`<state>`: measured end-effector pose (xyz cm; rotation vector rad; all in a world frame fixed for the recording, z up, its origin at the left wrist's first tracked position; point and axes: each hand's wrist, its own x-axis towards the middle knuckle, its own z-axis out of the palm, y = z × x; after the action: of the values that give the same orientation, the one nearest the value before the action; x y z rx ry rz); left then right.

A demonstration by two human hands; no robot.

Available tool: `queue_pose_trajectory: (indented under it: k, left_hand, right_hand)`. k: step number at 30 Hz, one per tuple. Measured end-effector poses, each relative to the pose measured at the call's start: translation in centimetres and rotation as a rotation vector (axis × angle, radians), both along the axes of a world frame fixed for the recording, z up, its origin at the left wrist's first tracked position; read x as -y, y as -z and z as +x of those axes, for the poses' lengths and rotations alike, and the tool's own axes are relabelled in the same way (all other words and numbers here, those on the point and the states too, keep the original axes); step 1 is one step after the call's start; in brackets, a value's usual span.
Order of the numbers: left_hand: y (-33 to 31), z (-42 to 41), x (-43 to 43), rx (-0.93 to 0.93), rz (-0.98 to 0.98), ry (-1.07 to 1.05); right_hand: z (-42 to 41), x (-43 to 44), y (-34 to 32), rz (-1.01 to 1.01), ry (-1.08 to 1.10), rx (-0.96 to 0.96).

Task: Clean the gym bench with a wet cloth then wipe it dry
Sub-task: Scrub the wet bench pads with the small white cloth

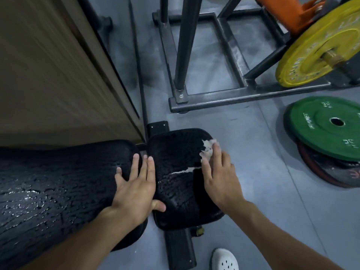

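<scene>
Underfoot, a grey gym floor [243, 172] spreads out, with a black steel rack base [214, 96] beyond the bench. I see a yellow weight plate [311, 55] mounted on a peg at upper right, and a green plate [327, 129] lying flat on a stack of darker plates at right. A tan panel [58, 65] rises at left. The bench has two black padded sections: a long back pad [58, 191], cracked and glistening with wet patches, and a smaller seat pad [175, 184] with a pale tear running across its cover. A white clog [224, 260] shows at the bottom edge.

My left hand [134, 188] lies flat and open, fingers spread, on the end of the back pad, the fingertips reaching over the gap and the thumb touching the seat pad's near edge. My right hand [220, 176] presses palm-down on the seat pad's right side, fingers extended over a crumpled white cloth [207, 149] at the pad's far right corner; it pins the cloth rather than clenching it.
</scene>
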<state>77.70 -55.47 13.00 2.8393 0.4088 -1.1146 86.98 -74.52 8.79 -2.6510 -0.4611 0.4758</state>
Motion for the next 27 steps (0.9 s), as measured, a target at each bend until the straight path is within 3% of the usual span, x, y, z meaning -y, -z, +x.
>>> queue_pose_trajectory:
  k: [5, 12, 15, 19, 24, 27]
  left_hand:
    - [-0.2, 0.0, 0.1, -0.016, -0.008, -0.002]
    - [0.3, 0.1, -0.2, -0.008, -0.016, 0.009]
    - [0.5, -0.2, -0.4, 0.024, -0.034, 0.01]
    - [0.7, -0.7, -0.6, 0.104, -0.07, -0.005]
    - [1.1, -1.2, -0.6, 0.167, -0.099, -0.065]
    - [1.2, -2.2, -1.1, 0.185, -0.137, -0.205]
  right_hand:
    - [-3.8, 1.9, -0.6, 0.111, 0.101, -0.032]
    - [5.8, -3.7, 0.1, 0.015, 0.056, -0.042]
    - [7.9, -6.4, -0.2, -0.085, -0.061, -0.024]
    - [7.0, -8.8, -0.3, -0.249, -0.262, 0.148]
    - [5.0, -12.6, 0.0, -0.264, -0.523, 0.25]
    - [5.4, -11.9, 0.1, -0.238, -0.592, 0.286]
